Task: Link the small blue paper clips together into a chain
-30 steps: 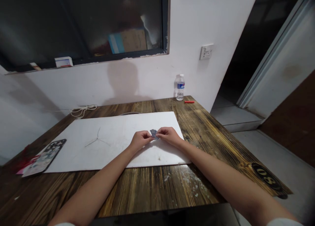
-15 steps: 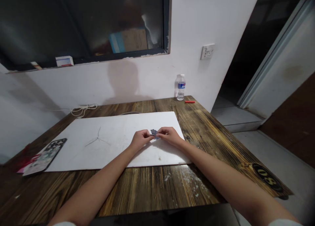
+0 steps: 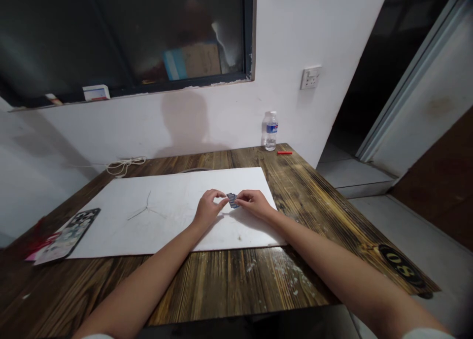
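A small grey piece with dark stripes or ridges (image 3: 232, 200) is held up just above the white board (image 3: 177, 230); it is too small to tell its kind. My right hand (image 3: 254, 204) pinches its right edge between thumb and index finger. At its upper left corner, the thumb and index tip of my left hand (image 3: 209, 207) come together on the edge. Thin dark wire-like strands (image 3: 147, 208) lie on the board to the left, joined at a middle point.
A dark-edged patterned case or tray (image 3: 74, 235) lies at the board's left end, beside red wrapping (image 3: 44, 243). White cable (image 3: 123, 166) is coiled at the back left. A water bottle (image 3: 271, 132) and a red stick (image 3: 284, 152) are at the back right of the wooden table (image 3: 236, 289).
My left fingers have shifted slightly up and left to the piece's upper corner, exposing more of its striped face. My right hand has hardly moved.
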`<state>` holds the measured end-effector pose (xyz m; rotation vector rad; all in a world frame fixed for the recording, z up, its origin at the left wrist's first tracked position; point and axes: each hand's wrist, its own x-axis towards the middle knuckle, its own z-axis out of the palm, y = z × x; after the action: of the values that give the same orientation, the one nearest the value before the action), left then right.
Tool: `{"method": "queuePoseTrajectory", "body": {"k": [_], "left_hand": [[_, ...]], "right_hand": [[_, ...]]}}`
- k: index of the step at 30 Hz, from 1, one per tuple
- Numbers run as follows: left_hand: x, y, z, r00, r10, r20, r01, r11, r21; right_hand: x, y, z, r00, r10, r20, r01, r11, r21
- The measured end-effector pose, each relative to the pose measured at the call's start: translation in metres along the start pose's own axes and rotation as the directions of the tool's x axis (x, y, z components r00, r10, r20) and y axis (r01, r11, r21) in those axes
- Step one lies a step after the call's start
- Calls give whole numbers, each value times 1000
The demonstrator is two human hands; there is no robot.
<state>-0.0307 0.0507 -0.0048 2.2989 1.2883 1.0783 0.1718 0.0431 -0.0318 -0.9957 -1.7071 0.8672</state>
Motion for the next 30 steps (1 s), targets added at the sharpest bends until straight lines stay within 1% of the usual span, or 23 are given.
{"method": "queuePoseTrajectory", "body": {"k": [1,2,3,5,6,7,10,12,15,18,21,26,28,30], "left_hand": [[0,1,0,999,10,-46,-6,996,89],[-1,0,0,996,4,-86,12,982,189],[-1,-1,1,993,-16,-119,50,955,291],[-4,-5,5,985,-81,-150,144,869,473],[-5,-8,7,982,-125,-142,183,820,542],[-6,-11,9,979,-172,-110,204,780,592],[-7,-19,12,960,-278,21,194,721,666],[-6,-21,12,954,-292,67,170,709,684],[-4,-21,9,964,-244,102,113,727,678],[-3,-17,5,976,-139,167,8,791,612],[-2,-14,4,976,-20,217,-95,857,507],[0,-11,3,963,110,244,-199,904,379],[0,-10,3,961,125,245,-210,907,364],[0,-8,3,969,112,222,-194,900,390]], "right_hand": [[0,1,0,1000,7,-16,-6,1000,12],[1,2,0,999,13,-29,-12,1000,22],[1,2,0,999,19,-39,-18,999,30],[1,2,0,998,29,-47,-27,999,41],[1,2,0,998,33,-48,-31,999,45],[1,2,0,998,37,-48,-35,998,49],[2,4,0,998,38,-53,-35,998,53],[2,6,1,998,35,-58,-33,998,48],[3,7,0,997,42,-64,-39,999,37],[3,5,0,996,47,-71,-43,998,48],[3,4,0,996,52,-74,-48,997,61],[3,3,0,995,58,-80,-54,998,43],[3,3,0,995,59,-82,-55,997,53],[3,2,0,995,60,-79,-54,996,68]]}}
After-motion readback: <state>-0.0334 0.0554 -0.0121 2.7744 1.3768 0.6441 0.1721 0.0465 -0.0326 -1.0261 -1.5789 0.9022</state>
